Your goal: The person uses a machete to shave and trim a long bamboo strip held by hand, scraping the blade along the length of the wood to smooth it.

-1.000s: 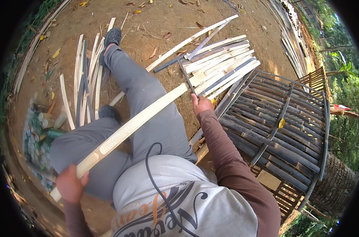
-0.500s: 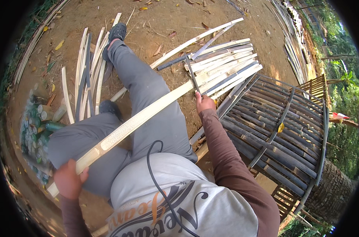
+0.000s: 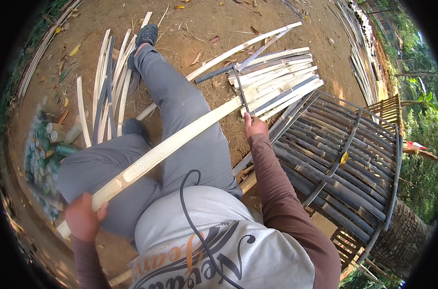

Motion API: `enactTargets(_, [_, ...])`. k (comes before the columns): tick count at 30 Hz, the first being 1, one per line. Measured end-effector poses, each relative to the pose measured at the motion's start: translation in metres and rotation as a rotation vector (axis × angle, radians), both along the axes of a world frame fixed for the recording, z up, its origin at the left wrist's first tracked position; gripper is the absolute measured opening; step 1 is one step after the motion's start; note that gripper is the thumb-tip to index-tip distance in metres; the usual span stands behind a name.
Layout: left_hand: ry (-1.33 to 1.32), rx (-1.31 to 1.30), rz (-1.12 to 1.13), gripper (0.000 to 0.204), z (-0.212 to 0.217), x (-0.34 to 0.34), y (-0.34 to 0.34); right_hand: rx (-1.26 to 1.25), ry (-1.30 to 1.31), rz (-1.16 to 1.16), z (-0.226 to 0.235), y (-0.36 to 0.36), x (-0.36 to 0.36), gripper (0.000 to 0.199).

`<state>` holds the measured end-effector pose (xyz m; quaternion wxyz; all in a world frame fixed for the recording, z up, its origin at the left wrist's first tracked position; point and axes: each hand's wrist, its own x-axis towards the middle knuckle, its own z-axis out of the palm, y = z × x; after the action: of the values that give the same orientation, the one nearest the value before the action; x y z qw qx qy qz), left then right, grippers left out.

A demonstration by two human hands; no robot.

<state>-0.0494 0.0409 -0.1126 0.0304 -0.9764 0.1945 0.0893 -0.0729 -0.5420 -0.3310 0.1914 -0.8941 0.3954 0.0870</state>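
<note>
Since a second ago our right hand (image 3: 255,127) and its blade (image 3: 240,88) sit further up the long bamboo slat (image 3: 180,139), so the cut looks advanced. Fist closed on the handle; left hand (image 3: 82,219) wraps the slat's near end, lower left. Bare dirt ground (image 3: 190,33), split strips (image 3: 281,77) top centre, bamboo cage (image 3: 349,168) right.
</note>
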Motion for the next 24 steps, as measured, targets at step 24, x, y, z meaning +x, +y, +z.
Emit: enactTargets(24, [0.029, -0.006, 0.023, 0.043, 0.004, -0.003, 0.0, -0.046, -0.023, -0.064, -0.018, -0.014, 0.003, 0.065])
